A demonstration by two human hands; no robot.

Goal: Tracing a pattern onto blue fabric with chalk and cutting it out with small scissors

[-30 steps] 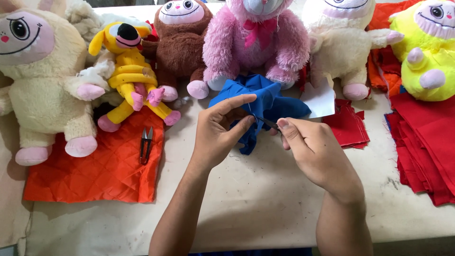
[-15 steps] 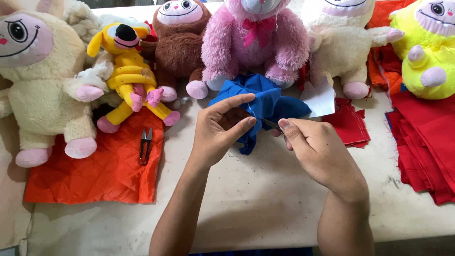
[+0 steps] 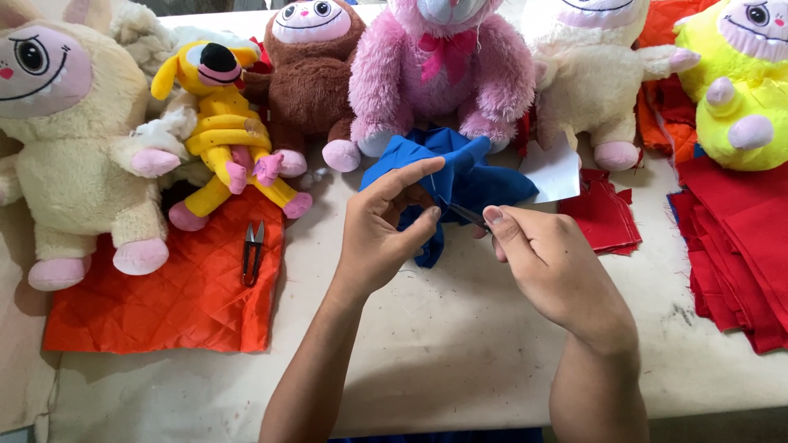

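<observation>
My left hand (image 3: 382, 230) pinches a bunched piece of blue cloth (image 3: 468, 172) lying on the table in front of a pink plush toy (image 3: 443, 74). My right hand (image 3: 550, 267) is beside it on the right, thumb and forefinger closed on a thin dark tool (image 3: 466, 215), perhaps a needle, whose tip reaches into the blue cloth. Both hands are close together over the cloth's lower edge.
A row of plush toys lines the far side: cream (image 3: 74, 156), yellow (image 3: 226, 131), brown (image 3: 312, 74), white (image 3: 591, 74), lime (image 3: 743, 82). Small thread snips (image 3: 253, 253) lie on an orange quilted cloth (image 3: 164, 295). Red cloth pieces (image 3: 739, 238) are stacked at the right; a white card (image 3: 554, 172) lies nearby.
Both hands stay on the blue cloth with only slight finger shifts; the right hand has edged a little toward the left hand.
</observation>
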